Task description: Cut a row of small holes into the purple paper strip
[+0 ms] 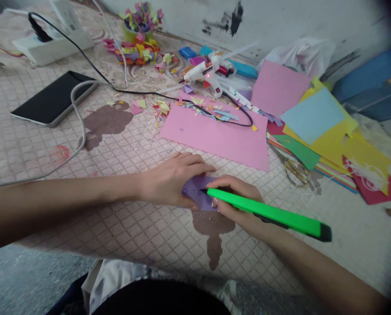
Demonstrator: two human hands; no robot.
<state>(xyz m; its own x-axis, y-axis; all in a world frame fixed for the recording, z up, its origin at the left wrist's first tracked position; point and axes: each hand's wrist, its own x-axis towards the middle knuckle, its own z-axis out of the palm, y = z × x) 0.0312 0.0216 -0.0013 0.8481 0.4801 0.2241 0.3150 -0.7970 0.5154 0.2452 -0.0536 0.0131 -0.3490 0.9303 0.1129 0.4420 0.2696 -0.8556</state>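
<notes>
A small piece of purple paper (202,202) lies flat on the patterned tablecloth, with a row of small dark circles marked on it. My left hand (172,179) holds it down from the left, fingers bent over its upper edge and thumb along its lower edge. In my right hand (238,199) is a bright green pen (264,208), gripped near its front. Its black tip touches or nearly touches the paper beside the circles. The far end of the pen slants out to the right. My left palm hides part of the paper.
Beyond my hands lies a pink sheet (215,142) with paper scraps and a white glue gun (211,76) behind it. Scissors (297,172) and stacked coloured paper (323,127) are right. A black tablet-like device (53,98), a grey cable (80,118) and a power strip (47,46) are left.
</notes>
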